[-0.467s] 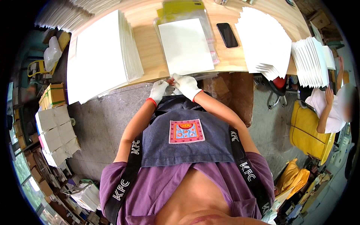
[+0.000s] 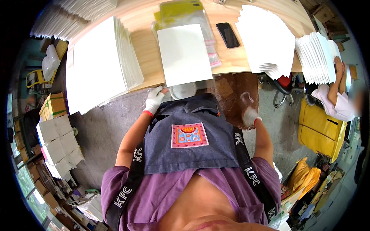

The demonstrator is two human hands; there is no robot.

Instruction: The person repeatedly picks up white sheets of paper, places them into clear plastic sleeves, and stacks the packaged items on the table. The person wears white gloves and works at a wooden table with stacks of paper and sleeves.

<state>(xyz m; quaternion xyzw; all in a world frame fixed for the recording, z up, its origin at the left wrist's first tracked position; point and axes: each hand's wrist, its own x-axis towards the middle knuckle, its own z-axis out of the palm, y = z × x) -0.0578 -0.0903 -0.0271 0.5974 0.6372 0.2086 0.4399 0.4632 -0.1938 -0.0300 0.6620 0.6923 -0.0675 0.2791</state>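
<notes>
A white rectangular board (image 2: 185,54) lies at the middle of the table's near edge, with a clear plastic flap (image 2: 209,84) reaching past that edge. My left hand (image 2: 154,100), in a white glove with bare fingertips, is closed at the board's near left corner, where the flap seems to be pinched. Off to the right and below table height, my gloved right hand (image 2: 251,116) hangs over a brown box. A thin clear curled strip (image 2: 246,97) shows just beyond its fingers. Blur hides whether those fingers hold it.
Clear bags (image 2: 212,54) lie under and behind the board. White board stacks stand left (image 2: 98,57) and right (image 2: 266,42); a black phone (image 2: 227,35) lies between. Below the table are a white round container (image 2: 183,91) and the brown box (image 2: 227,92). Another person's hands (image 2: 339,66) are far right.
My hands were together at the board's near edge. The right has swung right and down over the brown box; the left has shifted slightly left. The other person's hands have moved closer together.
</notes>
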